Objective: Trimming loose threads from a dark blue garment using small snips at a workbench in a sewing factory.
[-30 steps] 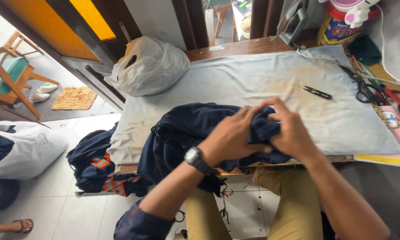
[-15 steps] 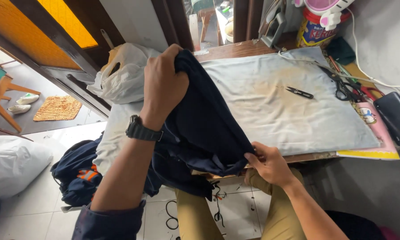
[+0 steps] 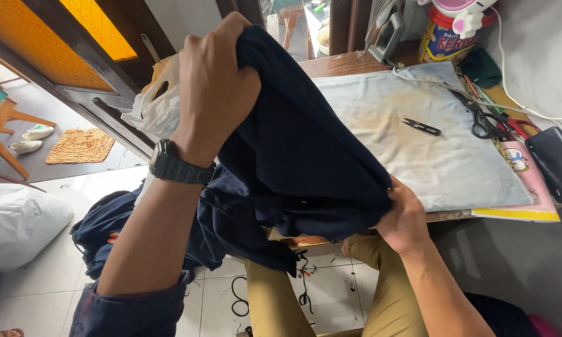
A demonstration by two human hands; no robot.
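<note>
Left hand [image 3: 215, 87] fisted on dark garment [image 3: 300, 156] (raised), right hand [image 3: 406, 218] pinching its lower edge at table edge [image 3: 456, 215].

A second ago both hands bunched the dark garment [image 3: 306, 156] together at lower centre of the frame. Since then the left hand [image 3: 215, 81] has lifted its end to the upper centre, while the right hand [image 3: 406, 215] has dropped to the table edge, lower right, stretching the cloth between them.
</note>
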